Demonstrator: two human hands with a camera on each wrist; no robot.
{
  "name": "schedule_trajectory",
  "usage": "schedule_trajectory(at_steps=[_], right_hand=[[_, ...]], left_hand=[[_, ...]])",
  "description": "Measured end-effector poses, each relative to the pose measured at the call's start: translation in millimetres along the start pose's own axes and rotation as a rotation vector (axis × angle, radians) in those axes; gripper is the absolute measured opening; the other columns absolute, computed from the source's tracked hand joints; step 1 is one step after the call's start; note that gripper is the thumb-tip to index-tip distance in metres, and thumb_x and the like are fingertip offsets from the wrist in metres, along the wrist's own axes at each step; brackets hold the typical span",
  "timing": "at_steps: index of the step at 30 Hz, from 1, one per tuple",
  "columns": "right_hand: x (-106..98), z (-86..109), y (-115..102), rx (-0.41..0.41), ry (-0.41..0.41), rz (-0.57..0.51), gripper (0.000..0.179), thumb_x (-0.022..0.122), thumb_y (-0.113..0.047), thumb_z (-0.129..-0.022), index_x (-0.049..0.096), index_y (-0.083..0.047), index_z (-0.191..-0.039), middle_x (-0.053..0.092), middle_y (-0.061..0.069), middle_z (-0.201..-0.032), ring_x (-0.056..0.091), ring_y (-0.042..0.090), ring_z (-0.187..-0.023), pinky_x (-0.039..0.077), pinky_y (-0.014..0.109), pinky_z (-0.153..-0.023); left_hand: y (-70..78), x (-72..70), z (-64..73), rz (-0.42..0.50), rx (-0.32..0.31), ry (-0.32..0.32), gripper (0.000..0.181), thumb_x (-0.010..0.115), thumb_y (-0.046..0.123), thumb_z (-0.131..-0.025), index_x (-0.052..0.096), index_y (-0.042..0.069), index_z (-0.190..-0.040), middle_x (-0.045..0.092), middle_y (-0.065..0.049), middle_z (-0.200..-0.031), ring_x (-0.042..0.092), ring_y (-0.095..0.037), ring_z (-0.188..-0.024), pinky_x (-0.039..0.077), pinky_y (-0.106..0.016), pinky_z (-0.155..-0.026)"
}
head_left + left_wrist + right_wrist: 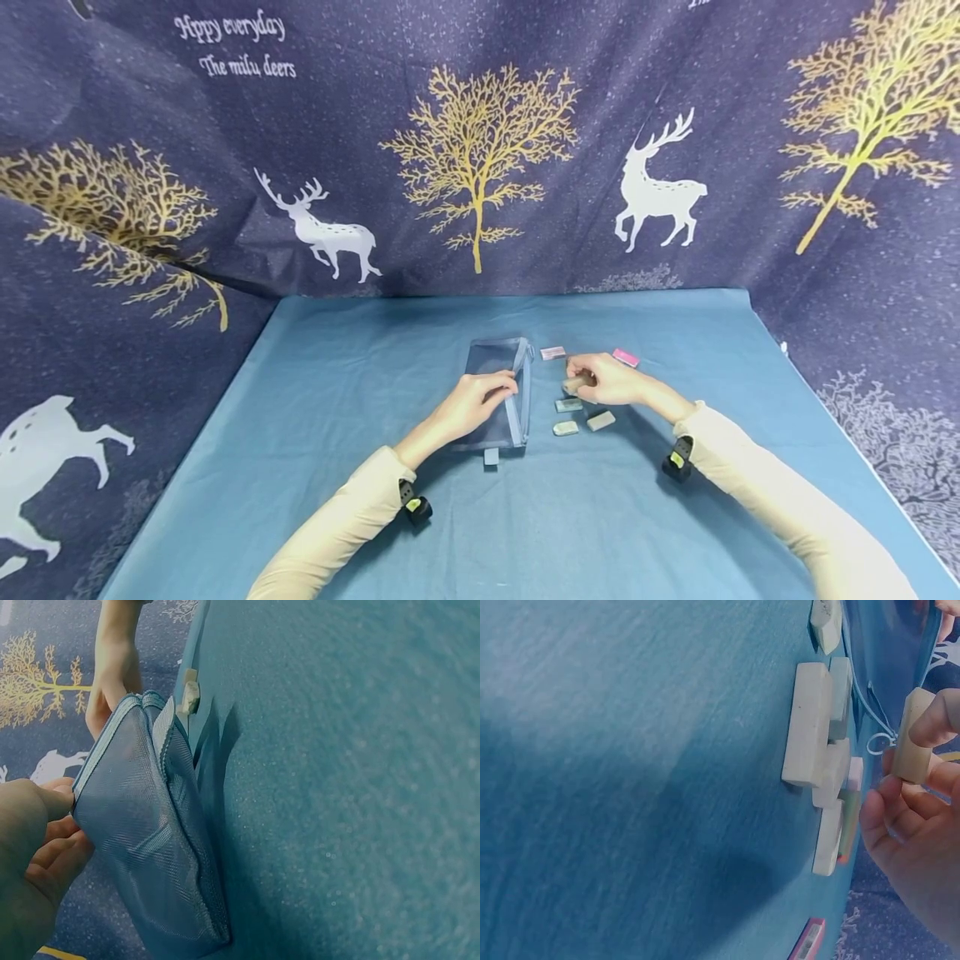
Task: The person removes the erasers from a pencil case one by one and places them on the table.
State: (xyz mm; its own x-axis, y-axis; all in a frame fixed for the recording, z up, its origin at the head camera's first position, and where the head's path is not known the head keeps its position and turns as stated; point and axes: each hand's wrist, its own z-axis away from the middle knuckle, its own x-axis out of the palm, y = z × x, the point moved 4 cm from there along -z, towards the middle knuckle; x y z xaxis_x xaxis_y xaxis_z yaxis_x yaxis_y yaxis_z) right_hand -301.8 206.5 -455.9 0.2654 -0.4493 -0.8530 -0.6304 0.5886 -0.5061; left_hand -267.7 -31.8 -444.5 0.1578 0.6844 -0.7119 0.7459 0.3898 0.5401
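My left hand pinches the zipped edge of a blue mesh pouch, whose mouth gapes on the right side in the head view. In my right hand a beige block-shaped eraser is pinched between thumb and fingers, held above the cloth to the right of the pouch. Below that hand lie several loose erasers: a grey-green one, a pale one and a longer beige one. In the right wrist view, a white eraser lies among others on the cloth.
A pinkish eraser lies near the pouch's far end, and a bright pink one sits behind my right hand. The pouch's pale tab sticks out at its near end. A blue cloth covers the table, with a printed curtain behind.
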Motion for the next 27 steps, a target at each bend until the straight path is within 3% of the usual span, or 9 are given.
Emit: schedule_trajectory(at_steps=[10, 27], right_hand=[[-1.9, 7.7, 6.2, 0.034, -0.009, 0.018, 0.016, 0.057, -0.005, -0.075, 0.054, -0.017, -0.085, 0.039, -0.007, -0.063, 0.032, 0.001, -0.051, 0.031, 0.018, -0.052], [-8.1, 18.3, 13.2, 0.075, -0.034, -0.058, 0.026, 0.061, -0.004, -0.074, 0.059, -0.015, -0.097, 0.055, -0.004, -0.076, 0.042, 0.005, -0.059, 0.042, 0.020, -0.054]], left_hand=[[-1.3, -1.4, -0.2, -0.012, -0.009, -0.003, 0.017, 0.052, 0.015, -0.092, 0.067, 0.009, -0.097, 0.064, -0.014, -0.114, 0.061, -0.018, -0.109, 0.052, -0.024, -0.080], [-1.2, -0.1, 1.2, -0.002, -0.018, -0.014, 0.018, 0.052, 0.015, -0.092, 0.067, 0.008, -0.099, 0.063, -0.014, -0.116, 0.062, -0.018, -0.105, 0.052, -0.025, -0.079]])
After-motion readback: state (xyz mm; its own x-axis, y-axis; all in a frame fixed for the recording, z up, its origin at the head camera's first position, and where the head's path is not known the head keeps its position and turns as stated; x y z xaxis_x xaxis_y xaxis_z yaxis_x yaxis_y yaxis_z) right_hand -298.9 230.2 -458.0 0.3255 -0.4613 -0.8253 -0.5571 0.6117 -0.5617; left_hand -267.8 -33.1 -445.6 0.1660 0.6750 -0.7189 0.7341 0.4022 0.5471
